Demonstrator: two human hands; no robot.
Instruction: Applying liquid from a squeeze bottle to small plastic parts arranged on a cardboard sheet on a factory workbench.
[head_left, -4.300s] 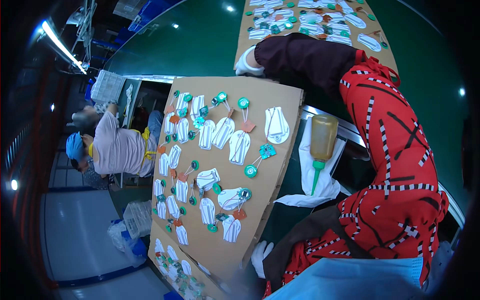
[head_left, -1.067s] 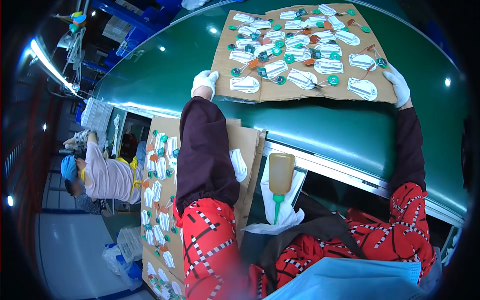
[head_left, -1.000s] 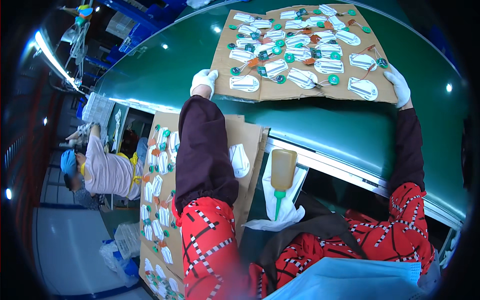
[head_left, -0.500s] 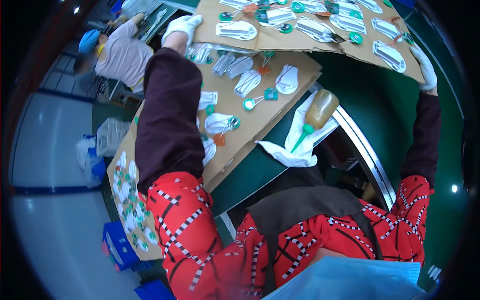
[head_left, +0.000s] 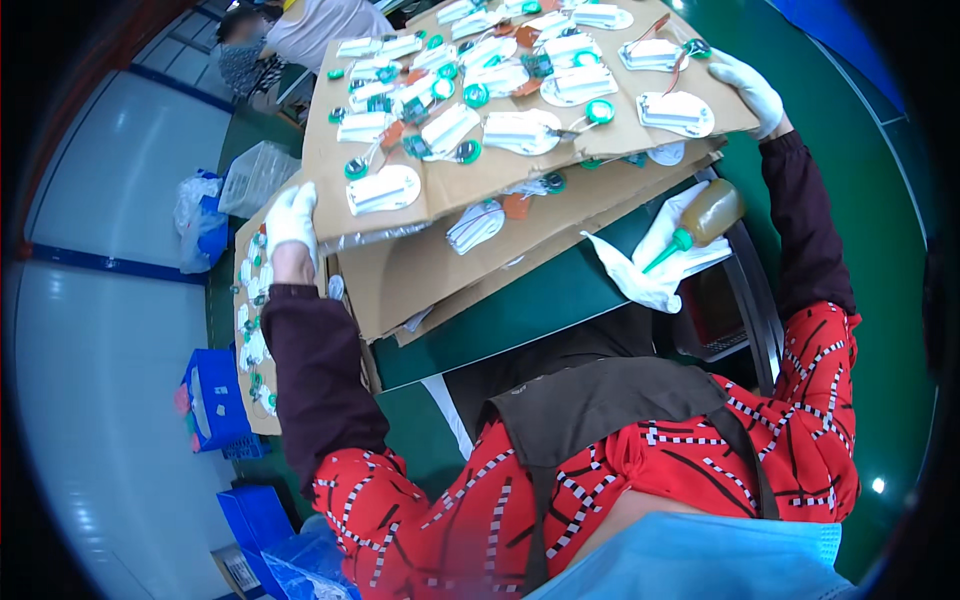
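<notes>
Both my hands wear white gloves and grip a cardboard sheet (head_left: 455, 190) by opposite edges. My left hand (head_left: 292, 218) is closed on its near left corner, and my right hand (head_left: 750, 92) holds the right edge, fingers partly hidden. Many white rounded plastic housings (head_left: 385, 190) with wired green discs (head_left: 599, 111) and small circuit boards lie across the sheet. Under it sits a lower cardboard sheet (head_left: 390, 285) bearing more such housings, mostly covered. To the right, a squeeze bottle (head_left: 715, 212) with amber contents and a green nozzle lies on a white cloth (head_left: 640, 285).
A green-topped table (head_left: 470, 335) supports the lower cardboard. Further left, another cardboard sheet (head_left: 262, 425) carries similar parts. Blue bins (head_left: 220, 400) and a clear plastic crate (head_left: 258, 180) stand beyond it. Another person (head_left: 325, 30) is at the far left.
The held sheet has come nearer and to the left, now covering most of the lower sheet. My left hand has moved down and left; my right hand has moved left and slightly up.
</notes>
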